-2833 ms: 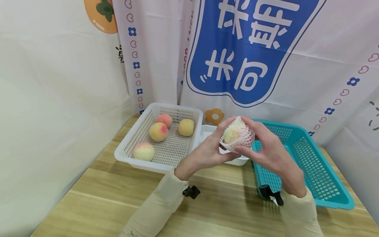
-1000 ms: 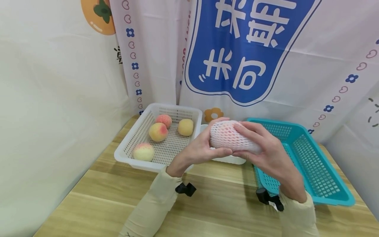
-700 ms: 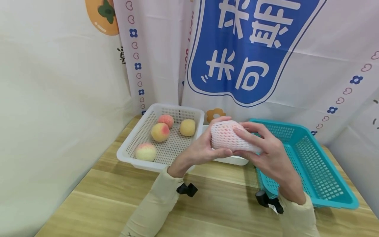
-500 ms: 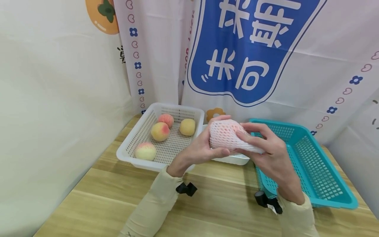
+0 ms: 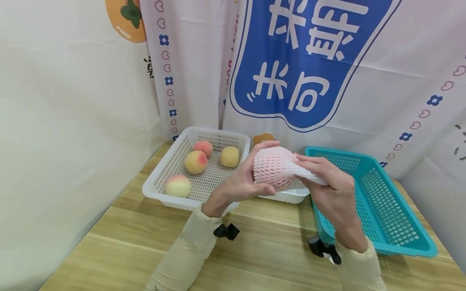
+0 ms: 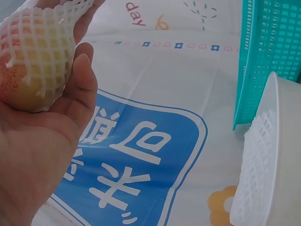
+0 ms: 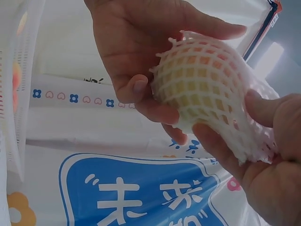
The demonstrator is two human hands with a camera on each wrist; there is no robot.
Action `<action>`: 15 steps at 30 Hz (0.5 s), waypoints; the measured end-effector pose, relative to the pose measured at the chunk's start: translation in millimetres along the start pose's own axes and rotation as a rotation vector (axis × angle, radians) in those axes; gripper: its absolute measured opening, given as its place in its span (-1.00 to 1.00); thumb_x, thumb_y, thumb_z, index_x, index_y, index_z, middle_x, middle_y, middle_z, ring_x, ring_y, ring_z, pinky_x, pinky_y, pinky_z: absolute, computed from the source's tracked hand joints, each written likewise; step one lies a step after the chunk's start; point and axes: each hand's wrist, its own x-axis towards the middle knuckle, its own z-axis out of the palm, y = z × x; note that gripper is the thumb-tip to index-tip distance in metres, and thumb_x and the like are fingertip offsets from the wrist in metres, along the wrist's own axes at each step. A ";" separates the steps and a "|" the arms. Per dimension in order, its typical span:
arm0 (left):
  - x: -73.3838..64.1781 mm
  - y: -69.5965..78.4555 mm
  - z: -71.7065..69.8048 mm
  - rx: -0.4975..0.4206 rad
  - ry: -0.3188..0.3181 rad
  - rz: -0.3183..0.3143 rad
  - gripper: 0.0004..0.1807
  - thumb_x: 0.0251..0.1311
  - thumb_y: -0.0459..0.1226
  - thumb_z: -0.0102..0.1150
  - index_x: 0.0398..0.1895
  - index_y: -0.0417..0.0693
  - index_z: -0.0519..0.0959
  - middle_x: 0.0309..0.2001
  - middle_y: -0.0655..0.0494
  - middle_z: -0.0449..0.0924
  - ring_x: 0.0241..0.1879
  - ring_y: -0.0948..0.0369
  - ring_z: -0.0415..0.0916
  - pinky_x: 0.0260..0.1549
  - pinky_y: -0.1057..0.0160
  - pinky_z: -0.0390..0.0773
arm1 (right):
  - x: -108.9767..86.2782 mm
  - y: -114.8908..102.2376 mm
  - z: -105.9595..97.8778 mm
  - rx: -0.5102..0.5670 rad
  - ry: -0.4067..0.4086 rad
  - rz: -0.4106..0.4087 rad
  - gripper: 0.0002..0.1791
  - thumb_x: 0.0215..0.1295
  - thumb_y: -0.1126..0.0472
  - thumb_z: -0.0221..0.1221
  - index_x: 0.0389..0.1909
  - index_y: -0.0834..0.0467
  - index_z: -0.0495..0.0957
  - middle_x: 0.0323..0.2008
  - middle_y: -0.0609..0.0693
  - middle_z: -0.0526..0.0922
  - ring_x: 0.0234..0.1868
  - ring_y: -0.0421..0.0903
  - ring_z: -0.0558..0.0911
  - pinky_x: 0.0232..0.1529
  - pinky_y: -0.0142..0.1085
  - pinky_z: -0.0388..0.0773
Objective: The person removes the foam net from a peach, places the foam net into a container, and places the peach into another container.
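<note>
A peach (image 6: 35, 87) with a red blush sits inside a white foam net sleeve (image 5: 272, 165), held up above the table. My left hand (image 5: 236, 184) cups the peach from the left, thumb below and fingers behind it. The fingers and thumb of my right hand (image 5: 335, 190) pinch the sleeve's gathered, narrow end, which sticks out to the right. In the right wrist view the mesh covers the peach, with its cut edge close to the left fingers. Behind and below the hands, a white tray (image 5: 291, 197) is partly hidden; the left wrist view shows foam nets (image 6: 256, 174) in it.
On the left stands a white perforated basket (image 5: 154, 194) with several peaches, among them a pale one (image 5: 178, 186). A teal basket (image 5: 411, 246) is on the right. Behind them hangs a printed cloth (image 5: 382, 101); the wooden table (image 5: 255, 250) extends toward me.
The sleeve, earlier open over the peach's side, now covers it. My right hand has shifted from around the sleeve to its end, drawing it into a narrow tail; my left hand moved slightly left.
</note>
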 end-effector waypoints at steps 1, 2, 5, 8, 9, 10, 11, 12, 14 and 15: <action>-0.4 0.0 0.1 0.002 0.002 0.003 0.25 -0.12 0.36 0.30 0.47 -0.15 -0.03 0.33 -0.25 0.14 0.13 0.12 0.34 -0.02 0.17 0.63 | 0.0 0.3 0.5 0.001 0.011 0.002 -0.78 0.16 0.38 0.32 -0.16 0.36 0.70 -0.08 0.15 0.74 0.06 -0.19 0.67 0.11 -0.44 0.56; -0.7 0.0 0.2 0.005 0.006 0.006 0.25 -0.14 0.34 0.32 0.47 -0.14 -0.02 0.34 -0.24 0.13 0.13 0.10 0.34 -0.02 0.16 0.64 | 0.0 0.6 1.1 -0.003 0.019 0.006 -0.77 0.14 0.42 0.32 -0.15 0.36 0.69 -0.10 0.15 0.74 0.05 -0.20 0.67 0.11 -0.44 0.56; -1.1 -0.6 0.4 0.010 0.011 0.016 0.24 -0.16 0.31 0.34 0.47 -0.13 -0.02 0.34 -0.24 0.13 0.14 0.08 0.34 -0.02 0.14 0.65 | -0.2 1.2 2.5 -0.011 0.042 0.015 -0.76 0.14 0.49 0.29 -0.14 0.36 0.69 -0.14 0.17 0.74 0.01 -0.23 0.68 0.08 -0.44 0.57; -0.4 -0.9 0.7 0.004 0.007 0.025 0.23 -0.13 0.32 0.32 0.47 -0.14 -0.02 0.34 -0.25 0.12 0.15 0.07 0.34 -0.02 0.13 0.65 | -0.4 1.4 3.7 -0.026 0.075 0.036 -0.77 0.13 0.51 0.28 -0.15 0.37 0.68 -0.16 0.15 0.74 -0.04 -0.27 0.68 0.04 -0.48 0.57; -0.1 -1.0 0.8 0.000 0.002 0.027 0.23 -0.12 0.33 0.31 0.47 -0.14 -0.03 0.34 -0.25 0.13 0.15 0.07 0.35 -0.02 0.12 0.65 | -0.5 1.3 4.1 -0.034 0.089 0.045 -0.78 0.14 0.50 0.29 -0.16 0.37 0.67 -0.18 0.14 0.74 -0.07 -0.28 0.68 0.01 -0.50 0.57; 0.1 -0.9 1.1 -0.004 -0.003 0.027 0.22 -0.10 0.35 0.29 0.47 -0.13 -0.03 0.33 -0.25 0.13 0.14 0.07 0.36 -0.03 0.12 0.66 | -0.5 1.2 4.6 -0.041 0.102 0.055 -0.79 0.14 0.48 0.29 -0.17 0.37 0.67 -0.18 0.13 0.74 -0.10 -0.30 0.67 -0.01 -0.51 0.57; 0.1 -0.7 1.5 -0.006 -0.006 0.023 0.22 -0.09 0.37 0.27 0.47 -0.12 -0.03 0.33 -0.25 0.13 0.14 0.07 0.36 -0.04 0.12 0.67 | -0.5 0.9 5.0 -0.049 0.117 0.065 -0.79 0.15 0.46 0.29 -0.17 0.37 0.66 -0.19 0.11 0.74 -0.12 -0.31 0.67 -0.03 -0.52 0.57; 0.1 -0.4 1.9 -0.005 -0.006 0.017 0.21 -0.08 0.38 0.25 0.47 -0.11 -0.03 0.33 -0.24 0.13 0.14 0.08 0.37 -0.05 0.12 0.67 | -0.7 0.7 5.3 -0.054 0.131 0.071 -0.80 0.16 0.44 0.30 -0.17 0.38 0.65 -0.19 0.10 0.74 -0.14 -0.32 0.66 -0.05 -0.53 0.56; -0.2 -0.2 2.7 0.005 -0.005 0.012 0.20 -0.05 0.40 0.20 0.47 -0.09 -0.03 0.32 -0.22 0.14 0.12 0.09 0.38 -0.06 0.13 0.68 | -0.8 0.2 6.1 -0.066 0.157 0.087 -0.80 0.17 0.42 0.30 -0.17 0.39 0.65 -0.20 0.09 0.74 -0.17 -0.34 0.65 -0.08 -0.56 0.55; -0.4 0.7 3.2 0.013 0.000 0.007 0.18 -0.04 0.40 0.19 0.48 -0.07 -0.03 0.32 -0.21 0.13 0.12 0.09 0.38 -0.07 0.13 0.68 | -0.6 -0.1 6.4 -0.069 0.169 0.092 -0.80 0.16 0.43 0.30 -0.18 0.39 0.65 -0.21 0.11 0.73 -0.19 -0.34 0.64 -0.10 -0.56 0.55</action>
